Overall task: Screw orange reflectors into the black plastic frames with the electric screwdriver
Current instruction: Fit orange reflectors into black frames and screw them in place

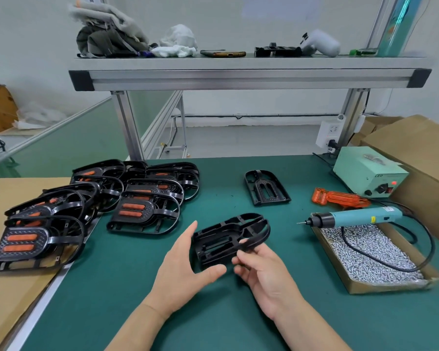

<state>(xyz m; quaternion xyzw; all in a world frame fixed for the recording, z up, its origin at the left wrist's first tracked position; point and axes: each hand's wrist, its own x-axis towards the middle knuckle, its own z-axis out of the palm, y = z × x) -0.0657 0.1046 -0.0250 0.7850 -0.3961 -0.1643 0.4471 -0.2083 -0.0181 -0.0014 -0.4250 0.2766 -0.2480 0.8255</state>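
A black plastic frame (230,239) without a reflector is held tilted above the green mat, in front of me. My right hand (262,271) pinches its curved rim from below. My left hand (184,264) is beside the frame's left end, fingers straight and thumb spread, apparently just off it. Loose orange reflectors (340,198) lie at the right. The blue electric screwdriver (357,217) lies across the box of screws (370,252), bit pointing left. A second bare frame (265,187) lies further back.
A pile of frames with orange reflectors fitted (91,206) covers the left of the mat and a cardboard sheet. The screwdriver's green power unit (369,171) and a large cardboard box (423,158) stand at the right. A shelf (249,72) hangs overhead.
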